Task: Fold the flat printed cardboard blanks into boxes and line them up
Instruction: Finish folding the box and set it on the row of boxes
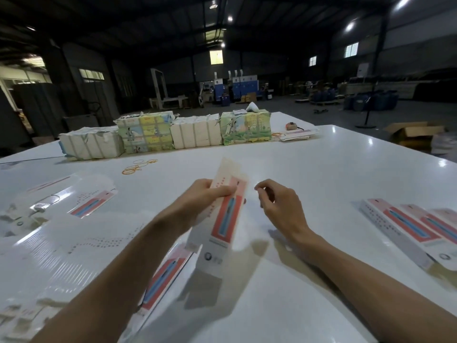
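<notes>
My left hand (pixel 207 196) grips a long white and pink printed cardboard blank (pixel 226 219) above the white table (pixel 309 169), its top flap standing up past my fingers. My right hand (pixel 277 204) hovers just to the right of it with fingers curled and nothing in them. Another flat blank (pixel 163 278) lies under my left forearm. A spread of flat blanks (pixel 74 233) covers the table at the left. Folded boxes (pixel 405 229) lie side by side at the right edge.
Several bundled stacks of printed card (pixel 195 133) stand in a row across the far side of the table. Loose rubber bands (pixel 138 165) lie in front of them. More blanks (pixel 296 134) and a small tape roll (pixel 291 125) sit at the far right. An open carton (pixel 415 133) stands beyond the table.
</notes>
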The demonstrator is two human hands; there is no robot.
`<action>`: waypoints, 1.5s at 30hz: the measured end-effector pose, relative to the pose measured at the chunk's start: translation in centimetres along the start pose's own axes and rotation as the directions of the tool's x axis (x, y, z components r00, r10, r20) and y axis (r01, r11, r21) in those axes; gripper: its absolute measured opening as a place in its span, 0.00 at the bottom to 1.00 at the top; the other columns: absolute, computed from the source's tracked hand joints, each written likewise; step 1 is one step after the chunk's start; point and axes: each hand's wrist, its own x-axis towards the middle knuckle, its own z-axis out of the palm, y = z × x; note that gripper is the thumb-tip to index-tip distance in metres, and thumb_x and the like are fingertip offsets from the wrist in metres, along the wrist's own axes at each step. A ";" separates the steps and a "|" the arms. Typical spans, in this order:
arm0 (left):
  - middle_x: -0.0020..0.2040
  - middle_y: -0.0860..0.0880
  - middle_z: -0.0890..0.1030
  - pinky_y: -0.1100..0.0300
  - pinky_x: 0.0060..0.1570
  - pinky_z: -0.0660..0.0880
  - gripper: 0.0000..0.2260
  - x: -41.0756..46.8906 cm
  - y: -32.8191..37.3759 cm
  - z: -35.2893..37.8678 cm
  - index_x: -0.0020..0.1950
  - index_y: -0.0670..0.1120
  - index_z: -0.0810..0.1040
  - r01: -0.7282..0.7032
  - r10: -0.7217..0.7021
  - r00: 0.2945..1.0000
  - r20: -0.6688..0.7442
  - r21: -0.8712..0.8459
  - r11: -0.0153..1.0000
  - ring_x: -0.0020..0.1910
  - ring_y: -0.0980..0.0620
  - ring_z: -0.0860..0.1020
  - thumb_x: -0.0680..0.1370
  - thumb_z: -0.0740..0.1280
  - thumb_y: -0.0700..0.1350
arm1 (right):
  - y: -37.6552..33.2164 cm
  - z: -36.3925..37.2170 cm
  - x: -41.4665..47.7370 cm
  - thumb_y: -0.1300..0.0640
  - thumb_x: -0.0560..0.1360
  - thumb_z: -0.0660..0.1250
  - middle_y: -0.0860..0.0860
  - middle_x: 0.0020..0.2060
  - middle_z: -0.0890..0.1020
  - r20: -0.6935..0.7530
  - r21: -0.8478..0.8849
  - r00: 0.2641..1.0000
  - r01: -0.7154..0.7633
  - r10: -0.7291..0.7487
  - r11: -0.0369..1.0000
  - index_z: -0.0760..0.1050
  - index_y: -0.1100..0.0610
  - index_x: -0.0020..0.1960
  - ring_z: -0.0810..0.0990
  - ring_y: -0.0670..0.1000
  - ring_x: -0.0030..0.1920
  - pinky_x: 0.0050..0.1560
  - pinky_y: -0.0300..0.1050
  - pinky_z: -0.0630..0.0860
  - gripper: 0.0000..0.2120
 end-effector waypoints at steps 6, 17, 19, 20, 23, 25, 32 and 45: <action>0.49 0.43 0.88 0.57 0.39 0.83 0.19 0.3 -4.4 5.1 0.58 0.46 0.83 -0.067 0.100 0.991 0.092 -0.316 0.946 0.41 0.42 0.88 0.81 0.70 0.61 | 0.2 -0.6 0.7 0.56 0.85 0.65 0.47 0.52 0.80 -0.091 0.054 0.986 0.143 -0.138 0.988 0.76 0.52 0.69 0.80 0.47 0.51 0.49 0.45 0.83 0.13; 0.44 0.44 0.87 0.58 0.39 0.82 0.15 0.8 -5.9 6.4 0.57 0.46 0.80 -0.101 0.120 0.992 0.027 -0.385 0.918 0.40 0.44 0.88 0.83 0.69 0.58 | 0.4 0.0 0.9 0.53 0.82 0.70 0.48 0.67 0.77 0.176 -0.102 0.938 0.320 -0.299 0.942 0.86 0.56 0.60 0.69 0.44 0.70 0.62 0.43 0.78 0.11; 0.44 0.45 0.87 0.59 0.40 0.82 0.14 0.8 -5.9 6.2 0.57 0.47 0.80 -0.111 0.137 0.990 0.040 -0.386 0.916 0.40 0.44 0.88 0.83 0.68 0.57 | 0.2 0.0 1.0 0.54 0.81 0.72 0.48 0.66 0.78 0.175 -0.079 0.945 0.294 -0.277 0.953 0.86 0.57 0.56 0.69 0.42 0.69 0.63 0.36 0.73 0.08; 0.46 0.45 0.87 0.57 0.41 0.83 0.13 0.8 -5.9 6.1 0.59 0.49 0.80 -0.118 0.151 0.987 0.053 -0.395 0.911 0.41 0.44 0.88 0.83 0.68 0.57 | 0.0 -0.1 1.0 0.54 0.80 0.72 0.48 0.66 0.78 0.178 -0.055 0.952 0.264 -0.251 0.963 0.86 0.56 0.54 0.69 0.43 0.69 0.63 0.31 0.70 0.07; 0.55 0.42 0.87 0.45 0.51 0.85 0.13 1.0 -5.9 6.0 0.66 0.56 0.78 -0.107 0.203 0.967 0.153 -0.480 0.871 0.51 0.37 0.87 0.83 0.68 0.57 | -0.4 -0.5 1.3 0.56 0.79 0.74 0.45 0.65 0.77 0.165 0.029 0.970 0.173 -0.176 0.984 0.85 0.55 0.49 0.71 0.45 0.68 0.59 0.27 0.69 0.03; 0.59 0.41 0.86 0.44 0.53 0.84 0.16 0.9 -5.8 6.1 0.69 0.56 0.75 -0.045 0.214 0.942 0.260 -0.534 0.844 0.55 0.36 0.86 0.83 0.69 0.56 | -0.7 -1.1 1.4 0.57 0.79 0.74 0.43 0.65 0.76 0.182 0.114 0.977 0.087 -0.107 0.990 0.85 0.55 0.46 0.72 0.45 0.67 0.56 0.28 0.74 0.04; 0.48 0.43 0.82 0.55 0.48 0.82 0.25 0.7 -4.4 6.4 0.62 0.41 0.76 0.281 0.132 0.819 0.558 -0.591 0.756 0.42 0.48 0.82 0.79 0.65 0.62 | -1.4 -2.7 1.9 0.56 0.80 0.73 0.40 0.63 0.79 0.267 0.319 0.963 -0.114 0.026 0.941 0.86 0.53 0.44 0.78 0.48 0.64 0.63 0.47 0.78 0.07; 0.46 0.45 0.84 0.54 0.45 0.83 0.19 1.0 -4.0 6.0 0.57 0.43 0.77 0.178 0.161 0.833 0.529 -0.531 0.828 0.41 0.48 0.84 0.77 0.68 0.58 | -1.4 -2.7 1.6 0.54 0.79 0.72 0.47 0.60 0.77 0.326 0.527 0.944 -0.230 0.055 0.818 0.87 0.57 0.45 0.79 0.57 0.62 0.64 0.59 0.80 0.08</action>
